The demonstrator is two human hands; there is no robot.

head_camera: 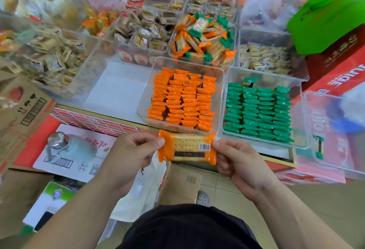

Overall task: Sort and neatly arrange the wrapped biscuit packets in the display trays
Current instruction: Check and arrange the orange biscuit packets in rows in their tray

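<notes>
An orange biscuit packet [187, 148] with a clear window and barcode is stretched flat between both hands, just in front of the trays. My left hand [134, 152] pinches its left end and my right hand [235, 157] pinches its right end. Beyond it, a clear tray [146, 98] holds orange packets [181, 100] stood on edge in neat rows. To the right, a second clear tray [296, 82] holds green packets [258, 112] in similar rows. Farther back, a tray [236, 39] contains a loose heap of mixed orange and green packets [203, 39].
More clear bins of wrapped snacks [142, 33] crowd the back and left. Cardboard boxes [25, 106] and a metal-capped bottle [65, 148] lie at the left. Red juice cartons [339, 67] and a green bag [327, 15] stand at the right.
</notes>
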